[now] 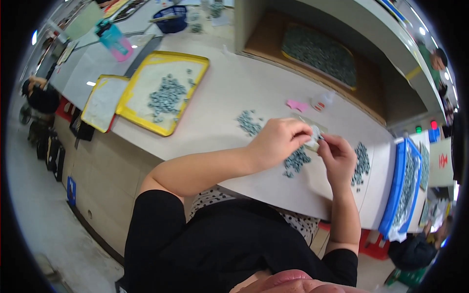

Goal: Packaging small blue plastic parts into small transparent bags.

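Observation:
Over the table (210,132), my left hand (281,139) has its thumb and forefinger pinched together. What it pinches is too small to make out. Close by on its right, my right hand (340,155) is also closed at the fingertips, on something small and dark that I cannot name. Between the two hands shows a small whitish object (314,133), partly hidden by the fingers. Small grey-green pieces lie in a pile (297,160) under my hands, in another (249,123) to the left, and in a third (361,163) beside my right wrist.
A yellow-rimmed tray (168,128) with similar pieces lies left, overlapping a smaller tray (100,102). Behind it stand a teal-and-pink bottle (115,41) and a blue basket (172,22). A shelf (264,46) overhangs the back. A pink scrap (297,105) and blue bin (394,195) are right.

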`<state>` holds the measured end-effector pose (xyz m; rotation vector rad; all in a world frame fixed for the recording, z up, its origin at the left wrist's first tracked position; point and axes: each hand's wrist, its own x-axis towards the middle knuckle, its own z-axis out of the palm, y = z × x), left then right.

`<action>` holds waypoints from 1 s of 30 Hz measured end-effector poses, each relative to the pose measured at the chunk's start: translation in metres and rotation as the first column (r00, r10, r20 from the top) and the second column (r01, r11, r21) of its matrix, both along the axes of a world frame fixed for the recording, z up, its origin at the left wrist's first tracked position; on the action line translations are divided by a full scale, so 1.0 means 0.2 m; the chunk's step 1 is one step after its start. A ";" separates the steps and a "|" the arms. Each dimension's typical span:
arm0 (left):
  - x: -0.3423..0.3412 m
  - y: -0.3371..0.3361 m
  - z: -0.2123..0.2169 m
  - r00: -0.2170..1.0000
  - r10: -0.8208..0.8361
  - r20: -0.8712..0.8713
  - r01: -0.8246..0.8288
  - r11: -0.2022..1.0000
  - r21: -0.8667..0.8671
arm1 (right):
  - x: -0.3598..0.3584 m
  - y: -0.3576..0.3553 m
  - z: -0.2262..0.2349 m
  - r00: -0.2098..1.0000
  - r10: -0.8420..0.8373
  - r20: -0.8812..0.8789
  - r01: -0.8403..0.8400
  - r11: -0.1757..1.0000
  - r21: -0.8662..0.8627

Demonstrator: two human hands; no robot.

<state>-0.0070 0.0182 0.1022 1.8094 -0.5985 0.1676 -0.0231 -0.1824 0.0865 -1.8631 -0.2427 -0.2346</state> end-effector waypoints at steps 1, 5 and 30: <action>0.01 -0.03 -0.04 0.999 -0.010 -0.050 0.009 1.000 -0.018 | 0.01 0.00 -0.03 0.999 -0.033 -0.009 0.033 0.999 -0.018; 0.05 -0.17 -0.28 0.980 -0.073 -0.185 0.043 0.986 -0.161 | 0.04 -0.08 -0.21 0.999 0.043 0.018 -0.044 0.998 0.049; 0.12 -0.20 -0.50 0.952 -0.076 -0.296 0.045 0.993 -0.110 | 0.20 -0.24 -0.33 0.768 0.312 0.560 0.238 0.673 -0.701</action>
